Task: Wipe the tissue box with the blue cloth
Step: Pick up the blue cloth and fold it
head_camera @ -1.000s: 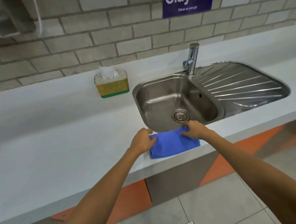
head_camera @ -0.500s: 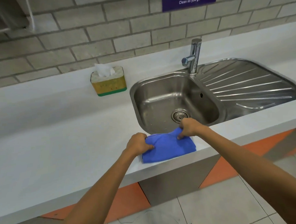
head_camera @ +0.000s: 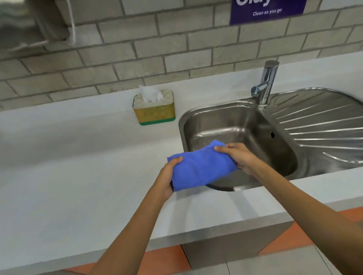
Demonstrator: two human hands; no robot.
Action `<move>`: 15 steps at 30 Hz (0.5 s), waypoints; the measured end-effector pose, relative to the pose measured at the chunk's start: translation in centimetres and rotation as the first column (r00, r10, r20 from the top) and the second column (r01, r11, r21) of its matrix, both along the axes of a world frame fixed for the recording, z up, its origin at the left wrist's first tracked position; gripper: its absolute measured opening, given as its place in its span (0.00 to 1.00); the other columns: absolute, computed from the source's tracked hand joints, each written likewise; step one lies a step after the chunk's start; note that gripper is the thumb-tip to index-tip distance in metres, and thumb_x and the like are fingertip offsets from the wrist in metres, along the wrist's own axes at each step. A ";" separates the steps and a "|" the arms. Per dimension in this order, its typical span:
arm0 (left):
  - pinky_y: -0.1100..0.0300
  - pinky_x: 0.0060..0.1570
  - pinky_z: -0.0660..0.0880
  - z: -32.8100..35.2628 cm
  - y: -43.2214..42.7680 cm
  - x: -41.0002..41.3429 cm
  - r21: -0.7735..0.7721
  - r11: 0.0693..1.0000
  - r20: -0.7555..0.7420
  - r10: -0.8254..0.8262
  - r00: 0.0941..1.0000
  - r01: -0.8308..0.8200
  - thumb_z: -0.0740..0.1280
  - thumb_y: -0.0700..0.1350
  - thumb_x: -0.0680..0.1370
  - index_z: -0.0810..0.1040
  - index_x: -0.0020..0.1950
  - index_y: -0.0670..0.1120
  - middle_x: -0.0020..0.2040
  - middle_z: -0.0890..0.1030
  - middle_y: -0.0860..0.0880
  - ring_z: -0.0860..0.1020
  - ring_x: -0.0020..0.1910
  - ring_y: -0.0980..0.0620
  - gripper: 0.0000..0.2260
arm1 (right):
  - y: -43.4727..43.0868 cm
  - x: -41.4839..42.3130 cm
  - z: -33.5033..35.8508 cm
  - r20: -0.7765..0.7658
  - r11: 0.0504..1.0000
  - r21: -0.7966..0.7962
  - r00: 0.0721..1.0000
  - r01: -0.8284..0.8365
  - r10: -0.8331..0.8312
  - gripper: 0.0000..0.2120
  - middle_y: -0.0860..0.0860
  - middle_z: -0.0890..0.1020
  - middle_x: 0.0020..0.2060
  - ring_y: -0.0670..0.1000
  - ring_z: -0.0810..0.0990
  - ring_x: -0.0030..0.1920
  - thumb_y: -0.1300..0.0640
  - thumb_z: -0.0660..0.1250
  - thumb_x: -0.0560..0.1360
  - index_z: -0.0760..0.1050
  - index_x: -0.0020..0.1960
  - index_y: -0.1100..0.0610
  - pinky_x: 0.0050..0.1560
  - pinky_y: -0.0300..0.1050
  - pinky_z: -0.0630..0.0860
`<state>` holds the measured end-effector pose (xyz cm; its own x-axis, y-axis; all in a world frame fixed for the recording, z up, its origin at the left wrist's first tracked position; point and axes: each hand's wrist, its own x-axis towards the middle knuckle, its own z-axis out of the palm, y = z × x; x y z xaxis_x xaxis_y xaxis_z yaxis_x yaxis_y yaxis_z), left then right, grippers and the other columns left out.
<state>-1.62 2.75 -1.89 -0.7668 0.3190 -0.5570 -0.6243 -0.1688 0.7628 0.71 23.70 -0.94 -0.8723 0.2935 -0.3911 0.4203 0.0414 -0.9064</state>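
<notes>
The folded blue cloth [head_camera: 201, 168] is held up off the counter, stretched between both hands over the sink's front left corner. My left hand [head_camera: 168, 178] grips its left end and my right hand [head_camera: 239, 158] grips its right end. The tissue box [head_camera: 154, 109], yellow with a green base and a white tissue sticking out of the top, stands on the grey counter [head_camera: 73, 174] near the wall, beyond the cloth and slightly left. Neither hand touches the box.
A steel sink [head_camera: 235, 132] with a ribbed drainboard [head_camera: 327, 127] lies to the right of the box, with a tap [head_camera: 265, 82] behind it. A brick wall with a purple sign [head_camera: 268, 2] backs the counter. Tiled floor lies below the counter's front edge.
The cloth lay on the counter's front edge under both hands; now both hands have lifted it off the counter and carried it forward over the sink's corner.
</notes>
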 end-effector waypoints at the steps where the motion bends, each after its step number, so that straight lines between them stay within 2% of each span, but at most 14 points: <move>1: 0.55 0.47 0.77 0.0 0.2 0.0 0.033 0.999 0.030 0.035 0.999 -0.036 0.62 0.48 0.78 0.76 0.62 0.43 0.60 0.79 0.44 0.79 0.55 0.46 0.16 | -0.7 -0.4 0.3 -0.032 1.000 -0.022 0.999 0.020 -0.021 0.13 0.58 0.80 0.42 0.53 0.78 0.42 0.55 0.72 0.70 0.78 0.47 0.65 0.43 0.44 0.75; 3: 0.51 0.54 0.75 0.2 0.5 -0.6 0.093 0.992 0.070 0.084 0.994 -0.090 0.57 0.48 0.80 0.73 0.65 0.41 0.66 0.75 0.43 0.77 0.60 0.43 0.17 | -2.6 -2.0 1.0 -0.097 0.999 0.049 0.995 0.013 -0.008 0.08 0.57 0.77 0.38 0.52 0.75 0.40 0.58 0.72 0.70 0.76 0.40 0.62 0.38 0.41 0.73; 5: 0.50 0.52 0.74 0.8 0.2 -1.8 0.136 0.982 0.100 0.122 0.988 -0.135 0.55 0.48 0.82 0.74 0.60 0.39 0.68 0.74 0.41 0.78 0.52 0.43 0.16 | -5.1 -4.3 1.7 -0.149 0.980 0.196 0.987 -0.028 0.058 0.10 0.56 0.75 0.34 0.51 0.73 0.36 0.59 0.72 0.70 0.73 0.35 0.59 0.37 0.39 0.70; 6: 0.50 0.52 0.73 1.3 0.1 -2.6 0.173 0.974 0.124 0.125 0.984 -0.146 0.54 0.49 0.82 0.73 0.60 0.40 0.66 0.75 0.39 0.78 0.48 0.44 0.16 | -6.4 -5.4 2.2 -0.166 0.962 0.268 0.980 -0.058 0.106 0.11 0.55 0.74 0.31 0.50 0.72 0.33 0.58 0.72 0.70 0.73 0.34 0.60 0.34 0.37 0.70; 8: 0.50 0.55 0.72 2.5 -0.3 -4.1 0.286 0.950 0.175 0.077 0.982 -0.125 0.52 0.54 0.81 0.72 0.64 0.41 0.58 0.79 0.39 0.78 0.47 0.44 0.22 | -8.6 -7.4 3.3 -0.185 0.910 0.397 0.961 -0.118 0.206 0.11 0.55 0.76 0.30 0.51 0.73 0.32 0.56 0.73 0.69 0.77 0.37 0.64 0.35 0.40 0.71; 11: 0.51 0.50 0.77 3.6 -0.9 -6.8 0.364 0.929 0.113 0.023 0.993 -0.063 0.53 0.62 0.78 0.79 0.54 0.43 0.48 0.84 0.42 0.81 0.48 0.45 0.26 | -11.1 -9.5 4.8 -0.186 0.796 0.579 0.923 -0.174 0.336 0.15 0.60 0.83 0.34 0.57 0.80 0.36 0.53 0.71 0.70 0.80 0.42 0.67 0.41 0.48 0.77; 13: 0.56 0.42 0.82 3.6 -1.5 -8.7 0.355 0.932 0.048 0.057 0.997 -0.070 0.56 0.62 0.77 0.81 0.47 0.44 0.40 0.86 0.44 0.85 0.42 0.49 0.23 | -12.1 -10.8 5.4 -0.211 0.771 0.608 0.898 -0.188 0.386 0.14 0.61 0.85 0.38 0.58 0.83 0.39 0.53 0.68 0.72 0.81 0.44 0.66 0.46 0.53 0.79; 15: 0.61 0.37 0.82 3.2 -2.5 -10.3 0.313 0.945 0.020 0.094 0.995 -0.096 0.60 0.58 0.77 0.84 0.43 0.44 0.39 0.87 0.45 0.86 0.38 0.51 0.20 | -12.6 -12.1 5.5 -0.206 0.840 0.457 0.884 -0.293 0.420 0.13 0.60 0.84 0.37 0.56 0.84 0.36 0.56 0.64 0.75 0.81 0.46 0.66 0.44 0.49 0.82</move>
